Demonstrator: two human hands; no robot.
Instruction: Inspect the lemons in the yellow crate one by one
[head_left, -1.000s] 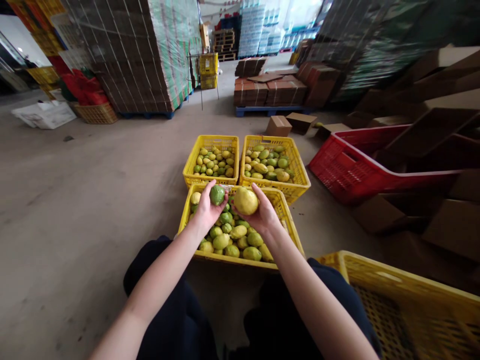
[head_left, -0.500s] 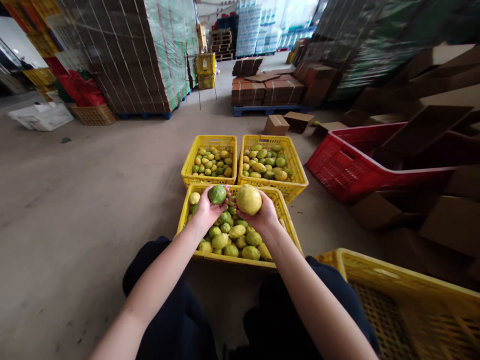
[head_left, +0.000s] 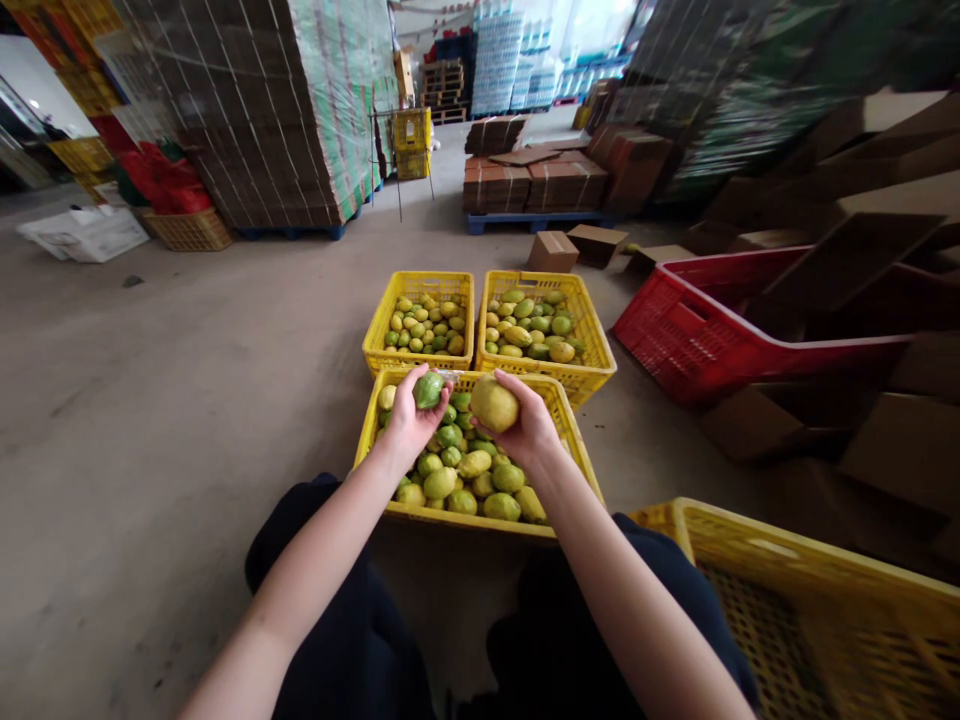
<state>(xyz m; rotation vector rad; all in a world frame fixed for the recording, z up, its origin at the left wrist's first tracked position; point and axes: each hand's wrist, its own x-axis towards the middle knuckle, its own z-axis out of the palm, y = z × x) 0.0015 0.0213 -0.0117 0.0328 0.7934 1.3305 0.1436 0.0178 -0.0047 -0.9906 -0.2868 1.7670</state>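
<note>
"Where was the green fruit (head_left: 429, 390)?"

"In the left hand (head_left: 407, 422), fingers curled partway round it, its upper face bare. Since half a second earlier it had moved slightly left and turned."

"And the larger yellow fruit (head_left: 495, 402)?"

"The right hand (head_left: 534, 425) cupped it from the right, half closed, thumb over the top. It sat a touch lower than before, and the gap between the two fruits had widened a little."

"What was below the hands?"

"The near crate (head_left: 465, 520), holding loose green and yellow fruit (head_left: 475, 463)."

"Beyond that?"

"The far left crate (head_left: 420, 361) and the far right crate (head_left: 559, 376) held more fruit, unmoved. A red crate (head_left: 697, 345) stood off to the right."
</note>
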